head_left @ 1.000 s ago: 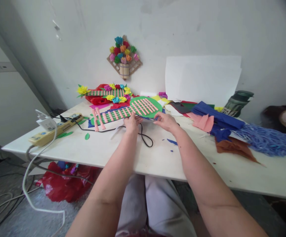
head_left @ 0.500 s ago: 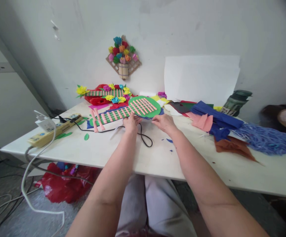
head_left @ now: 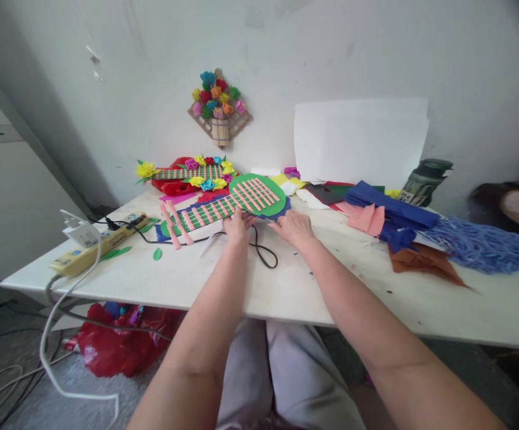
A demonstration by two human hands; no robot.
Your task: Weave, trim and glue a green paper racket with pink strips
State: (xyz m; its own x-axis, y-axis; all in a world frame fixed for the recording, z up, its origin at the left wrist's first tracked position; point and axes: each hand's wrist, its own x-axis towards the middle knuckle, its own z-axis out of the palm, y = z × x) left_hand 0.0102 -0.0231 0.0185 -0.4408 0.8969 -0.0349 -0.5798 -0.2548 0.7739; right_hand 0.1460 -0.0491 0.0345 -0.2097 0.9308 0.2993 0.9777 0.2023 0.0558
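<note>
A racket-shaped paper craft (head_left: 235,203), green with woven pink strips on a blue backing, lies on the white table (head_left: 259,280). My left hand (head_left: 236,227) rests at its near edge where the handle meets the round head, fingers curled onto the paper. My right hand (head_left: 291,227) touches the lower right rim of the round green head, fingers bent on the blue backing. Both hands grip the craft's edge. A black cable loop (head_left: 266,251) lies between and just below my hands.
A yellow power strip (head_left: 100,242) with plugs and white cable sits at the left. A flower-trimmed craft (head_left: 187,173) and loose coloured paper (head_left: 389,218) crowd the back. Blue shredded paper (head_left: 483,245) lies right. A dark bottle (head_left: 423,179) and white sheets (head_left: 360,140) lean by the wall.
The paper craft and both hands have shifted slightly left and toward me, and its round head is a little more tilted up. The camera view drifted a bit.
</note>
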